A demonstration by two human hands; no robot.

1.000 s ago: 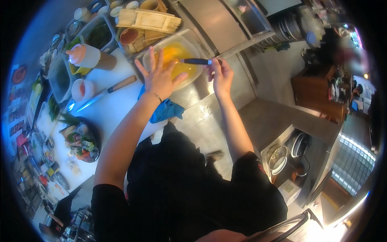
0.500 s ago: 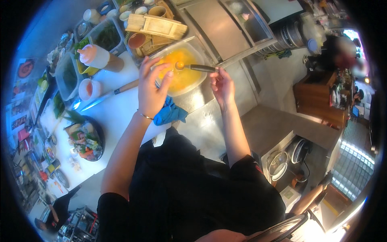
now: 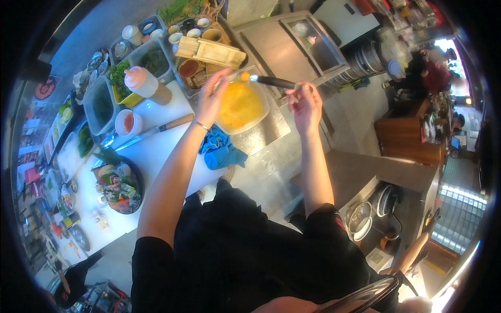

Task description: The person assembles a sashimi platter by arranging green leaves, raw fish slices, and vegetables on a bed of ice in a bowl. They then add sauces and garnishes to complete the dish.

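My right hand (image 3: pixel 304 104) is closed on the black handle of a small scoop (image 3: pixel 274 81), held level. A round orange ball (image 3: pixel 244 76), which looks like an egg yolk, sits at the scoop's tip. Beside that tip, my left hand (image 3: pixel 211 99) has its fingers stretched out with nothing in them. Below both hands stands a clear plastic tub (image 3: pixel 267 107) of yellow-orange liquid with darker orange lumps, likely egg yolks. A crumpled blue cloth (image 3: pixel 223 151) lies at the board's edge under my left wrist.
A long knife (image 3: pixel 175 122) with a wooden handle rests on the white board (image 3: pixel 169 151). Left are a squeeze bottle (image 3: pixel 143 83), a cup of orange bits (image 3: pixel 128 123) and a round dish of sliced fish (image 3: pixel 125 193). A slatted wooden tray (image 3: pixel 211 50) stands behind.
My right hand has raised the scoop and its orange ball toward the tub's far rim. My left hand has drawn back from over the tub to its left side. The view has shifted slightly.
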